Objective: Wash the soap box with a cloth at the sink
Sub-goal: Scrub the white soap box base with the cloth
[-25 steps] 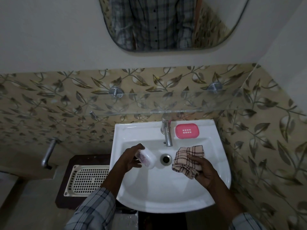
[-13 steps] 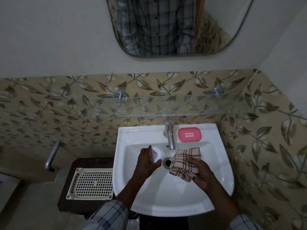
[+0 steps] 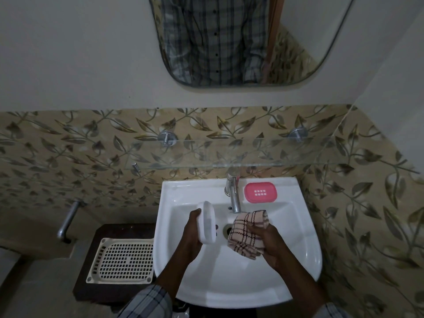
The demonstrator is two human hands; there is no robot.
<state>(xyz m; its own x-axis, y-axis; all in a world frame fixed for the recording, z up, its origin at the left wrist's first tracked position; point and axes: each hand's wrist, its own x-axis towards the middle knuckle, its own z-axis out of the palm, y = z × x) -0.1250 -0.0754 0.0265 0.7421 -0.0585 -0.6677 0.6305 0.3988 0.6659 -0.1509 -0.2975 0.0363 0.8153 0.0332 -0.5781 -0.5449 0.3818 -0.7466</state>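
My left hand (image 3: pixel 191 232) holds a white soap box part (image 3: pixel 207 222) upright on its edge over the white sink (image 3: pixel 298 249), just left of the drain (image 3: pixel 227 230). A bunched beige checked cloth (image 3: pixel 246 235) is gripped in my right hand (image 3: pixel 268 243), a little right of the drain and apart from the white part. The pink soap box tray (image 3: pixel 260 192) lies flat on the sink's back rim, right of the chrome tap (image 3: pixel 233 193).
A glass shelf (image 3: pixel 229 154) juts out above the tap. Left of the sink, a cream perforated tray (image 3: pixel 125 260) rests on a dark stand (image 3: pixel 91 260). A metal pipe (image 3: pixel 67 220) sticks out of the left wall. A mirror (image 3: pixel 241 37) hangs above.
My left hand has turned the white soap box part from lying in the palm to standing on edge. The right hand with the cloth stayed near the drain. The camera tilted down a little.
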